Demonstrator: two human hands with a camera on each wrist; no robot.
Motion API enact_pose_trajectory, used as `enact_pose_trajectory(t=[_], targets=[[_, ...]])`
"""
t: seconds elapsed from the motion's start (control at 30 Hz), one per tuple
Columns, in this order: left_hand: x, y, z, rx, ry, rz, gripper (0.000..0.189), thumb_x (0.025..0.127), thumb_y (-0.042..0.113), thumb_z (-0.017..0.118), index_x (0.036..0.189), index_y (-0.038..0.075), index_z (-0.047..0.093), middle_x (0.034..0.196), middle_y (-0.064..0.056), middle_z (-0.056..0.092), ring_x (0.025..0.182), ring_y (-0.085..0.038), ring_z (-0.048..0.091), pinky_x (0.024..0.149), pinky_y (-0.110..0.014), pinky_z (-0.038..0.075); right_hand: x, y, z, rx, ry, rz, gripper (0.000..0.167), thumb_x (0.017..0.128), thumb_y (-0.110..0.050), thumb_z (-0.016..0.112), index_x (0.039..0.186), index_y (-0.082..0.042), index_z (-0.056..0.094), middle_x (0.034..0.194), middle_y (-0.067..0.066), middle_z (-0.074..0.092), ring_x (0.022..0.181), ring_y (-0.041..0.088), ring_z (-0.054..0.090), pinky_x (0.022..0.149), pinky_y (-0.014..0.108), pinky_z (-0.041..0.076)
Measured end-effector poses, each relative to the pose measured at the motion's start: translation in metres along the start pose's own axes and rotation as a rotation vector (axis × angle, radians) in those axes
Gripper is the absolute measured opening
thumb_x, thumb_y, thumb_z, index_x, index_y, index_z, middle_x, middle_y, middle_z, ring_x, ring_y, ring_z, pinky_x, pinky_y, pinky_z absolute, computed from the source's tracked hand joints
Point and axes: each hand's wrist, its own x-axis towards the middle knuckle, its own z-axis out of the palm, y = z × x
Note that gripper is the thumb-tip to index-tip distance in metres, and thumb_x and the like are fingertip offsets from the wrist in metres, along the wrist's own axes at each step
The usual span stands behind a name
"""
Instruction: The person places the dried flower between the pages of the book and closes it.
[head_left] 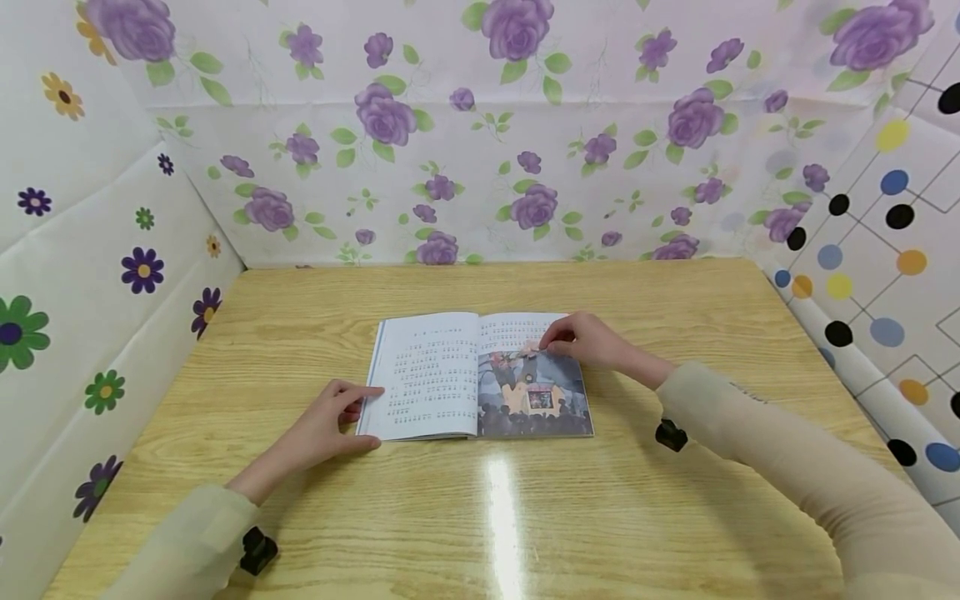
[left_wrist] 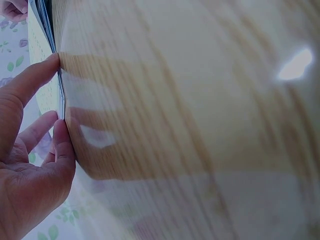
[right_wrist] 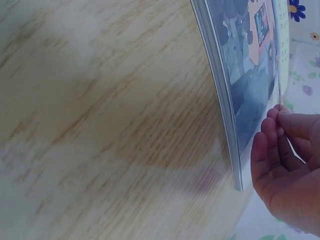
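Observation:
An open book (head_left: 435, 417) lies on the wooden table, with printed text on the left page and a dark illustration (head_left: 532, 408) on the right one. My left hand (head_left: 330, 421) is at its left side: the index finger rests on the page margin, and the thumb touches the near left corner. In the left wrist view, fingertips (left_wrist: 61, 125) meet the book's edge. Over the upper right page, my right hand (head_left: 588, 340) pinches a small, thin pinkish piece (head_left: 531, 347) between thumb and fingertips. The right wrist view shows it nearly edge-on; I cannot tell its kind.
The wooden table (head_left: 315, 312) runs on around the book, with a bright light reflection (head_left: 504, 517) in front. A purple-flowered cloth (head_left: 465, 179) closes off the back. Patterned sheets stand at the left (head_left: 90, 275) and right (head_left: 870, 225). Black wrist cameras (head_left: 258, 550) are on the sleeves.

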Motion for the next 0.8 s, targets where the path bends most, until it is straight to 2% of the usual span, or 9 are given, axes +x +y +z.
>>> enact_pose_trajectory(t=[0.63,0.8], targets=[[0.0,0.001,0.0,-0.009,-0.001,0.004,0.068,0.079,0.026,0.084,0.139,0.009,0.056,0.121,-0.014,0.048,0.102,-0.02,0.052,0.093,-0.039,0.05,-0.005,0.003,0.014,0.034,-0.008,0.011,0.014,0.096,-0.008,0.062,0.101,-0.008,0.076,0.1,0.01,0.075,0.085,0.015,0.066,0.075,0.028,0.05],[0.0,0.0,0.0,-0.004,0.001,0.003,0.068,0.079,0.027,0.084,0.139,0.01,0.056,0.12,-0.014,0.048,0.102,-0.02,0.052,0.092,-0.039,0.05,-0.004,0.005,0.015,0.05,-0.009,0.033,0.015,0.097,-0.01,0.063,0.102,-0.011,0.076,0.1,0.008,0.075,0.085,0.014,0.066,0.075,0.029,0.051]])
